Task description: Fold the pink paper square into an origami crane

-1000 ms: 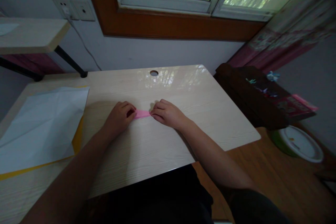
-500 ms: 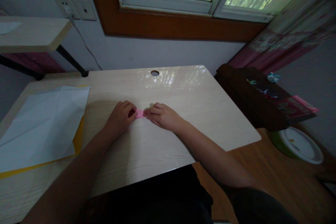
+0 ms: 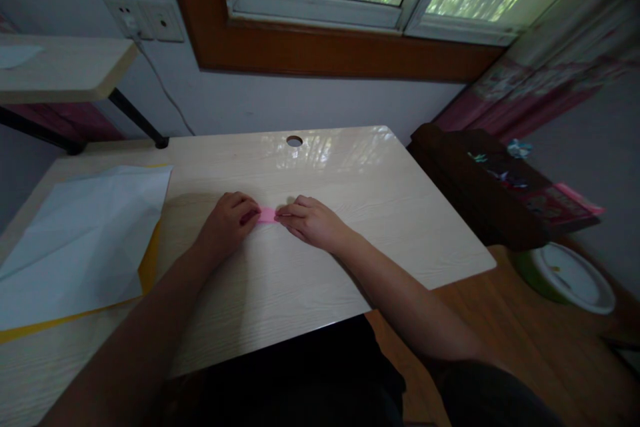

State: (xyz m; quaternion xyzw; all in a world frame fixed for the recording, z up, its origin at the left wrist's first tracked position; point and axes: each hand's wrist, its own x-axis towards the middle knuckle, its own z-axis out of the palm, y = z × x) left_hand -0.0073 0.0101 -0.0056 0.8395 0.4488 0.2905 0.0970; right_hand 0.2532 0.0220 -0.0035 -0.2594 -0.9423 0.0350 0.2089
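A small pink strip, seemingly folded paper (image 3: 267,215), lies between my hands just at the desk surface. My left hand (image 3: 231,221) pinches its left end between thumb and fingertips. At the right end, the thumb and fingers of my right hand (image 3: 311,221) are closed on it. Fingers cover both ends, so only the strip's middle shows. Both hands rest low over the pale wooden desk (image 3: 295,280).
White sheets (image 3: 90,233) over yellow paper (image 3: 149,267) lie on the desk's left. A raised shelf (image 3: 65,70) stands behind them. A cable hole (image 3: 295,141) sits near the back edge. Right of the desk are a dark cabinet (image 3: 445,167) and a round bin (image 3: 573,277).
My right fingertips have shifted very slightly right, and a little more of the pink strip shows between the hands. Both hands keep their grip.
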